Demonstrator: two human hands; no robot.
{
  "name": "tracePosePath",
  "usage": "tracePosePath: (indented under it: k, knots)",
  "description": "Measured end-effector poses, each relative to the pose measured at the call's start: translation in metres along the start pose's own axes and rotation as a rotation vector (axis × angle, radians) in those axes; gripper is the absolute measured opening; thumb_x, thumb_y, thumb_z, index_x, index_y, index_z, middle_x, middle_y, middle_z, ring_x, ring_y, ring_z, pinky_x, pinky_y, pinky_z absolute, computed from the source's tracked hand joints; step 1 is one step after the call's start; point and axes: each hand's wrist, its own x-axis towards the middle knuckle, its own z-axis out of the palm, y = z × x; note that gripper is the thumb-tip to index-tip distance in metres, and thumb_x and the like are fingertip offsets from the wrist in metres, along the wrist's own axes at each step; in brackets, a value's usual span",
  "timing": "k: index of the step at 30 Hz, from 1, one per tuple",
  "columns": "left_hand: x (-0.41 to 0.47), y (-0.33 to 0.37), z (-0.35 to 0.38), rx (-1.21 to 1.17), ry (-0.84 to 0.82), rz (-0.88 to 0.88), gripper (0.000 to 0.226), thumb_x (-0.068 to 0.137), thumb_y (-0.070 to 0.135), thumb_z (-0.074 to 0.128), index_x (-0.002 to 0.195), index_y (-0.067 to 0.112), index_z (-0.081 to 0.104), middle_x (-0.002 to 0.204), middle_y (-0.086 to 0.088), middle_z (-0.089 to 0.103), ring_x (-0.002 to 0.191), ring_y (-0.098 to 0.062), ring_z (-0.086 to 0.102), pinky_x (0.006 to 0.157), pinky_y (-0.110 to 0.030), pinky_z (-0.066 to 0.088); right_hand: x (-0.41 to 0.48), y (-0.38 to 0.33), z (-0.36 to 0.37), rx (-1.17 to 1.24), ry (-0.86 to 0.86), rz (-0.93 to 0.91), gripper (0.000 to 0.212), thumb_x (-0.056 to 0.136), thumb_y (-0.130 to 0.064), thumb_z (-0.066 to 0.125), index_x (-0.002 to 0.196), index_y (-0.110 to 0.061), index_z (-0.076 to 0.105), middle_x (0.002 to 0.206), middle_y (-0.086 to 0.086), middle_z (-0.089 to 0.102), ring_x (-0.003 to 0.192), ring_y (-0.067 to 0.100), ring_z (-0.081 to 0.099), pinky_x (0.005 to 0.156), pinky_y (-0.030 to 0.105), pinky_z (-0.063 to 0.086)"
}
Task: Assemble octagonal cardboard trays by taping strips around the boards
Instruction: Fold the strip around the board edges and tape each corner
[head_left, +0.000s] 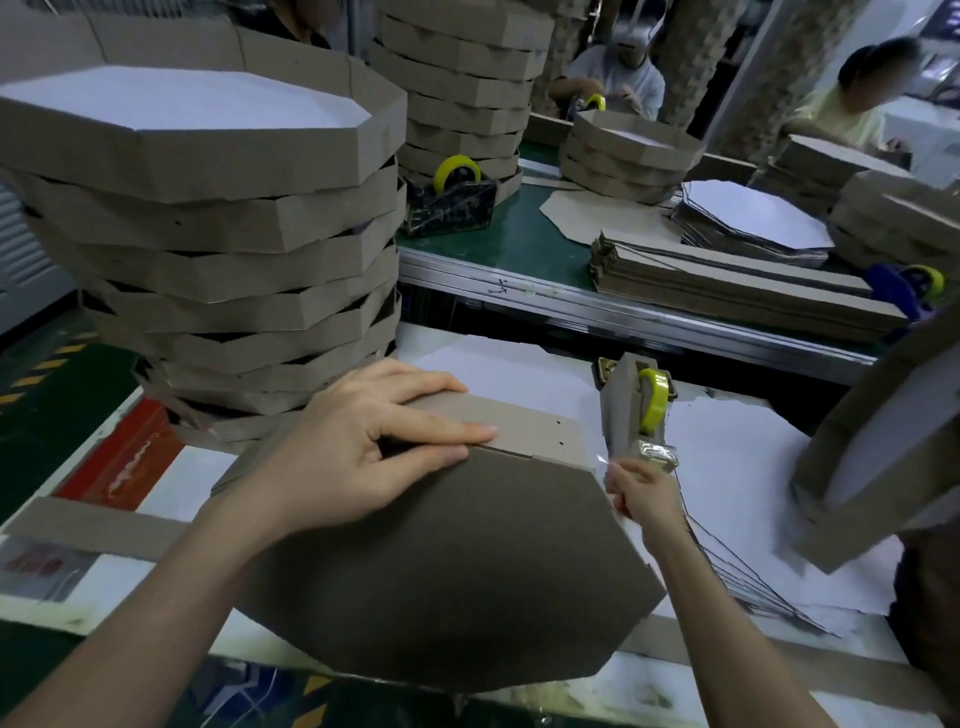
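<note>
Brown cardboard is seen at the middle of the white-covered bench (727, 457): an octagonal board (441, 561) is laid flat, brown face up, and a strip (530, 423) is set along its far edge. The left hand (374, 441) is spread over the seam between them, its fingers straight and pressed down, the forearm reaching in from the lower left. The right hand (641, 491) is held just beside the board's far right corner, fingers curled and pinched on the end of clear tape (601, 460) at the mouth of a tape dispenser (636, 410). A tall stack of finished trays (218, 234) is stood behind the left hand.
</note>
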Motion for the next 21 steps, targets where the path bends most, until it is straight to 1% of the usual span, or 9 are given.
tracePosePath:
  k: [3, 4, 7, 9, 12, 14, 17, 19, 21]
  knots:
    - [-0.008, -0.001, -0.003, -0.008, 0.015, 0.0, 0.032, 0.086, 0.053, 0.049, 0.113, 0.049, 0.065, 0.127, 0.021, 0.056, 0.12, -0.003, 0.048, 0.099, -0.039, 0.043, -0.028, -0.056, 0.009, 0.053, -0.103, -0.114, 0.061, 0.094, -0.015, 0.066, 0.143, -0.036, 0.036, 0.087, 0.016, 0.073, 0.053, 0.013, 0.046, 0.051, 0.027, 0.043]
    - [-0.011, -0.001, -0.005, -0.005, 0.012, -0.003, 0.033, 0.085, 0.053, 0.048, 0.113, 0.05, 0.065, 0.127, 0.022, 0.054, 0.12, -0.003, 0.047, 0.099, -0.039, 0.042, -0.041, -0.074, 0.01, 0.071, -0.111, -0.147, 0.056, 0.095, -0.015, 0.065, 0.14, -0.037, 0.041, 0.088, 0.014, 0.075, 0.049, 0.011, 0.043, 0.047, 0.025, 0.042]
    - [-0.016, 0.003, -0.007, 0.013, -0.004, -0.009, 0.03, 0.087, 0.049, 0.054, 0.114, 0.049, 0.065, 0.128, 0.02, 0.055, 0.122, -0.007, 0.046, 0.101, -0.044, 0.04, -0.086, -0.129, 0.012, 0.331, -0.249, -0.164, 0.015, 0.096, -0.004, 0.055, 0.102, -0.012, 0.066, 0.101, 0.016, 0.075, 0.043, 0.007, 0.032, 0.04, 0.016, 0.036]
    - [-0.02, 0.005, -0.008, 0.04, -0.002, -0.006, 0.032, 0.087, 0.046, 0.054, 0.118, 0.048, 0.064, 0.129, 0.019, 0.055, 0.123, -0.008, 0.046, 0.102, -0.045, 0.04, -0.119, -0.158, 0.012, 0.486, -0.355, -0.136, 0.022, 0.094, 0.002, 0.048, 0.08, -0.007, 0.063, 0.108, 0.019, 0.073, 0.037, 0.004, 0.026, 0.036, 0.013, 0.03]
    - [-0.024, 0.006, -0.009, 0.065, -0.01, -0.01, 0.04, 0.091, 0.05, 0.054, 0.131, 0.05, 0.051, 0.119, 0.035, 0.045, 0.117, -0.001, 0.043, 0.099, -0.039, 0.041, -0.17, -0.184, 0.01, 0.613, -0.457, -0.095, 0.018, 0.087, 0.002, 0.05, 0.072, -0.005, 0.058, 0.11, 0.016, 0.072, 0.031, 0.001, 0.022, 0.03, 0.011, 0.023]
    - [-0.024, 0.004, -0.011, 0.063, -0.034, -0.038, 0.053, 0.091, 0.049, 0.057, 0.141, 0.049, 0.037, 0.113, 0.031, 0.043, 0.115, -0.003, 0.043, 0.099, -0.038, 0.041, -0.205, -0.189, 0.012, 0.655, -0.519, -0.065, 0.007, 0.075, -0.002, 0.057, 0.07, -0.004, 0.061, 0.107, 0.014, 0.073, 0.028, 0.002, 0.022, 0.028, 0.01, 0.022]
    - [-0.024, 0.003, -0.013, 0.072, -0.078, -0.009, 0.073, 0.09, 0.046, 0.059, 0.148, 0.048, 0.015, 0.126, 0.02, 0.051, 0.124, -0.011, 0.042, 0.102, -0.038, 0.037, -0.246, -0.18, 0.017, 0.633, -0.581, -0.049, 0.017, 0.069, -0.003, 0.058, 0.063, -0.006, 0.073, 0.102, 0.013, 0.073, 0.027, 0.002, 0.024, 0.029, 0.009, 0.022]
    - [-0.026, 0.002, -0.014, 0.073, -0.099, 0.022, 0.081, 0.091, 0.044, 0.059, 0.148, 0.052, 0.002, 0.133, 0.015, 0.053, 0.124, -0.011, 0.041, 0.102, -0.037, 0.037, -0.263, -0.168, 0.022, 0.625, -0.582, -0.008, 0.037, 0.082, 0.006, 0.046, 0.065, -0.007, 0.076, 0.101, 0.013, 0.074, 0.027, 0.002, 0.025, 0.03, 0.01, 0.024]
    - [-0.03, 0.002, -0.016, 0.077, -0.106, 0.056, 0.083, 0.091, 0.041, 0.06, 0.146, 0.055, -0.001, 0.133, 0.011, 0.054, 0.122, -0.013, 0.042, 0.101, -0.038, 0.037, -0.274, -0.156, 0.026, 0.634, -0.573, 0.032, 0.052, 0.09, 0.008, 0.034, 0.068, -0.007, 0.078, 0.093, 0.01, 0.076, 0.028, 0.002, 0.025, 0.03, 0.01, 0.024]
